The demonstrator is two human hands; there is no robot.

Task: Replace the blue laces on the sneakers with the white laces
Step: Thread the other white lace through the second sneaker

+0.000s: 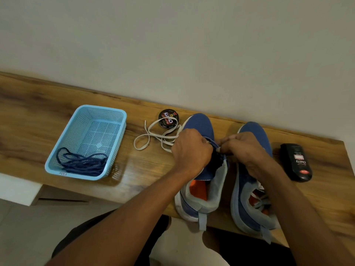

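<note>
Two blue sneakers (pixel 199 123) (pixel 253 135), one light-blue basket (pixel 57 166), one tangle of blue laces (pixel 82 164), one loose white lace (pixel 151 135), one round polish tin (pixel 168 118) and one black polish bottle (pixel 296 162) are counted on one wooden shelf (pixel 28 121).

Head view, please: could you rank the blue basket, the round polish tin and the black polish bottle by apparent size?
1. Blue basket, clearly largest.
2. Black polish bottle.
3. Round polish tin, smallest, though farther from the camera.

Wooden bench (pixel 48 116) against plain pale wall (pixel 172 45).
</note>
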